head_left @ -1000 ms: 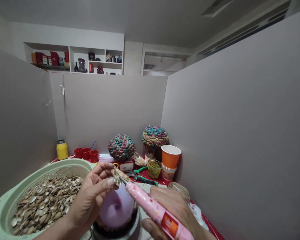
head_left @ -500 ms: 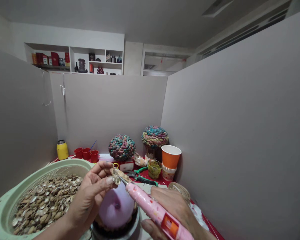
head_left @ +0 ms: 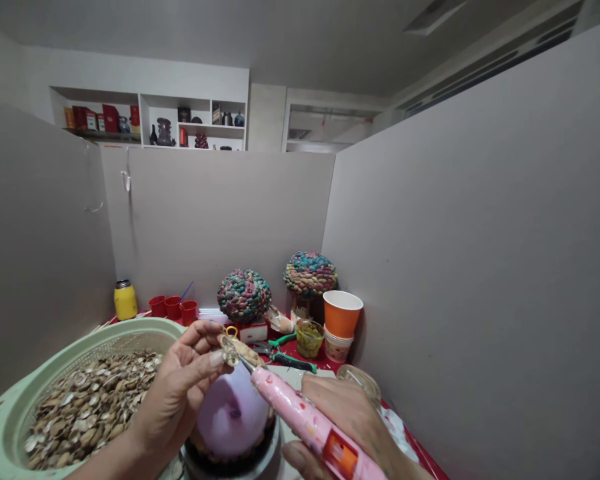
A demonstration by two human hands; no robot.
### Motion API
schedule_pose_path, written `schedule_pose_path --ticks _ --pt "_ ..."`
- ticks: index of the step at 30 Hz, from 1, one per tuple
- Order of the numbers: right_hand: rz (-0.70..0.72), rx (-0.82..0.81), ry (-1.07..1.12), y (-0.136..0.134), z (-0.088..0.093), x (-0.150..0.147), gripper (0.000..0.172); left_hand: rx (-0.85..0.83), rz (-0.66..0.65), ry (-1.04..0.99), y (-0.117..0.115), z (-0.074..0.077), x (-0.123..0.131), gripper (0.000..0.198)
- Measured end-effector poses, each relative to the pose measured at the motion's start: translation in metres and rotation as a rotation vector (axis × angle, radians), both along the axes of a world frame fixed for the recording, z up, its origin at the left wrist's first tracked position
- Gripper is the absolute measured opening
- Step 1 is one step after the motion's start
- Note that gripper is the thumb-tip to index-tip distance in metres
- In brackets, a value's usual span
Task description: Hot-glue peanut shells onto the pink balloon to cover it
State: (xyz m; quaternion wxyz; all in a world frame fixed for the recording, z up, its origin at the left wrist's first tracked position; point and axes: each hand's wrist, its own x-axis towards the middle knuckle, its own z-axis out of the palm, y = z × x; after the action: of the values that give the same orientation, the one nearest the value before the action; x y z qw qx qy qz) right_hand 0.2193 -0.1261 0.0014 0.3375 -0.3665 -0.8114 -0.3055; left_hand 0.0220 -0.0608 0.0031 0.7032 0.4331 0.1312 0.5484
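My left hand (head_left: 180, 390) pinches a small tan shell (head_left: 229, 348) between thumb and fingers, raised above a pink balloon (head_left: 233, 415). My right hand (head_left: 345, 420) grips a pink glue gun (head_left: 305, 423), and its metal tip touches the shell. The balloon sits in a round dark-rimmed bowl (head_left: 230, 460) just below both hands. A pale green basket (head_left: 10, 410) full of several tan shells (head_left: 90, 407) stands at my left, beside the left wrist.
Grey partition boards wall in the red table on three sides. At the back stand two shell-covered multicoloured domes (head_left: 244, 295), stacked orange cups (head_left: 341, 323), red cups (head_left: 173, 308), a yellow jar (head_left: 125, 299), a glass of yellow stuff (head_left: 309, 337) and green-handled pliers (head_left: 287, 360).
My left hand and the shell have shifted slightly left and up, and the glue gun tip followed. Nothing else moved.
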Motion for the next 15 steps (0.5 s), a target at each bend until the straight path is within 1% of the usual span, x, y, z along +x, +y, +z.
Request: schedule_pose_path --ticks 4,7,12,15 --pt "0.004 0.008 0.001 0.0012 -0.0012 0.0004 0.064 -0.008 0.007 -0.016 -0.0012 0.0031 0.0009 0.031" --pt "0.018 -0.018 0.008 0.0024 -0.0029 0.0006 0.064 -0.018 0.015 -0.024 -0.0019 0.0050 0.0017 0.031" --pt "0.018 -0.007 0.011 0.0031 -0.0026 -0.0003 0.063 -0.024 0.030 -0.003 -0.0022 0.0046 0.0010 0.034" --pt "0.040 -0.036 -0.001 0.0036 -0.0037 0.0009 0.060 -0.027 0.044 0.002 -0.0016 0.0041 0.0004 0.035"
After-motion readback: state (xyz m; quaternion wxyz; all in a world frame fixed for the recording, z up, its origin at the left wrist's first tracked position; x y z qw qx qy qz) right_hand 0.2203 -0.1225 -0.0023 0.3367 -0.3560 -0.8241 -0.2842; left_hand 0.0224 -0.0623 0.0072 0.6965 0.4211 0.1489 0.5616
